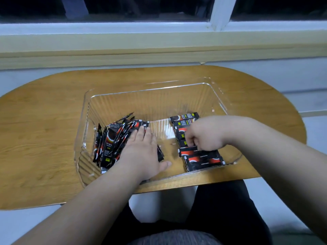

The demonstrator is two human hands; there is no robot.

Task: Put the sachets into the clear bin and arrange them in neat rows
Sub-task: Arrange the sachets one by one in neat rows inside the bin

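A clear ribbed plastic bin (pixel 123 101) stands on the wooden table (pixel 44 124). On its left side leans a loose bunch of black-and-red sachets (pixel 111 140), standing on edge. My left hand (pixel 141 151) lies flat, fingers spread, against the right of that bunch. Along the right side of the bin lies a row of flat sachets (pixel 201 160). My right hand (pixel 203 137) is curled over the middle of that row, fingertips pinched on a sachet (pixel 184 138). Part of the row is hidden under it.
The table's oval top ends near my lap; the bin's front rim (pixel 177 176) sits close to that front edge. A window sill and frame (pixel 159 50) run behind the table. My dark-clothed legs (pixel 221 209) are below the table.
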